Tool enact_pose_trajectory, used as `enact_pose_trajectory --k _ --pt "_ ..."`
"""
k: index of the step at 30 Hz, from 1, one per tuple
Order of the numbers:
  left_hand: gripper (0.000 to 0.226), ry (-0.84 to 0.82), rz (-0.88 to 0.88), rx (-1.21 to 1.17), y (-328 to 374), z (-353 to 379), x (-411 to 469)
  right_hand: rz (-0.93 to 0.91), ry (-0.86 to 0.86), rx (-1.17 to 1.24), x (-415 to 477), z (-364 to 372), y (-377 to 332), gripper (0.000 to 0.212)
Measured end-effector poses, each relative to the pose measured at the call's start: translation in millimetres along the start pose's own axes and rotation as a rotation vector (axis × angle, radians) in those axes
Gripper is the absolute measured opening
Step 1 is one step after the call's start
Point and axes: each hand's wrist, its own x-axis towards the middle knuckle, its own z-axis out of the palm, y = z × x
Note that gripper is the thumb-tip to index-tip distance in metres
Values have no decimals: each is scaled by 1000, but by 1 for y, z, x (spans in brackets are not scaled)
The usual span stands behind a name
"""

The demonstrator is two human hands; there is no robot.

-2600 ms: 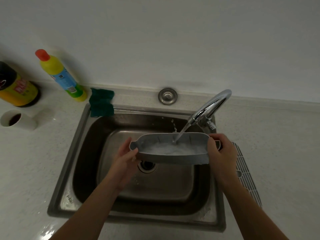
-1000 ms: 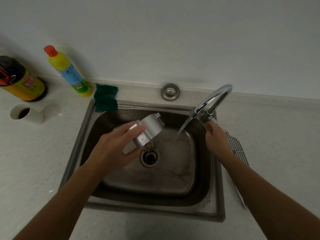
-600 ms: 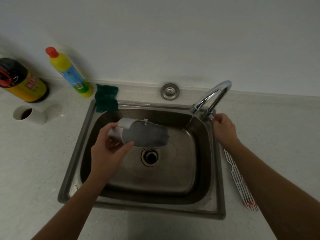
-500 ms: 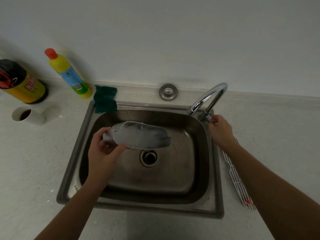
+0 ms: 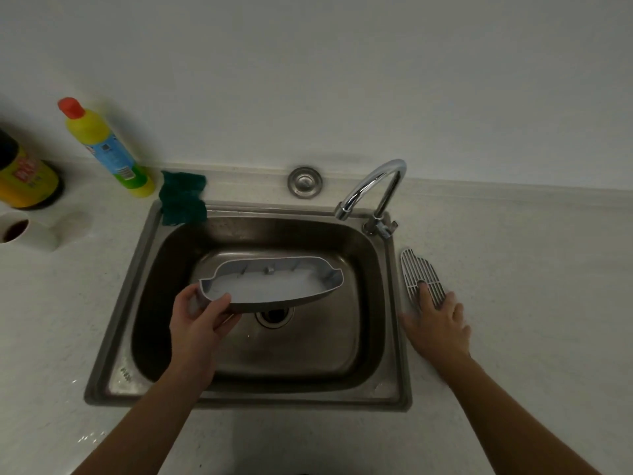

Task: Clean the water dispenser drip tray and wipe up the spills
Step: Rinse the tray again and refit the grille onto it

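Observation:
My left hand (image 5: 200, 318) grips the left end of the grey drip tray (image 5: 274, 286), holding it open side up over the steel sink (image 5: 144, 269). The tray's inside looks pale and wet. My right hand (image 5: 436, 323) lies flat on the counter right of the sink, fingers spread, with its fingertips resting on the near end of the white slotted grille (image 5: 416, 270). The faucet (image 5: 371, 188) at the sink's back right corner has no water coming out.
A green scouring pad (image 5: 183, 198) sits at the sink's back left corner. A yellow detergent bottle (image 5: 102, 149), a dark bottle with a yellow label (image 5: 24, 176) and a white cup (image 5: 20, 231) stand on the left counter. A round metal cap (image 5: 305, 182) is behind the sink.
The water has stopped. My right hand left the faucet handle and came down onto the grille. My left hand turned the tray from tipped over to open side up.

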Motion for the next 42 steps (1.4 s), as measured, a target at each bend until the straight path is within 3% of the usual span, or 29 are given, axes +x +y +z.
enact_pose_trajectory --k 6,13,20,23,34,42 --pt "47 -28 -50 -31 -6 9 -6 -76 136 42 -8 -2 2 66" --pt "50 -85 -98 -49 -7 6 -4 -470 232 434 -35 -37 -25 88" --pt "72 -284 -120 -48 3 -4 -4 -940 102 203 -49 -72 -106 83" --pt "57 -383 -97 -49 6 -11 -4 -1040 67 104 -48 -75 -126 84" --pt "55 -385 -79 -49 23 -29 2 -1095 73 -25 -62 -68 -163 84" --pt "53 -427 -105 -101 22 -23 6 -1127 27 7 -73 -69 -179 71"
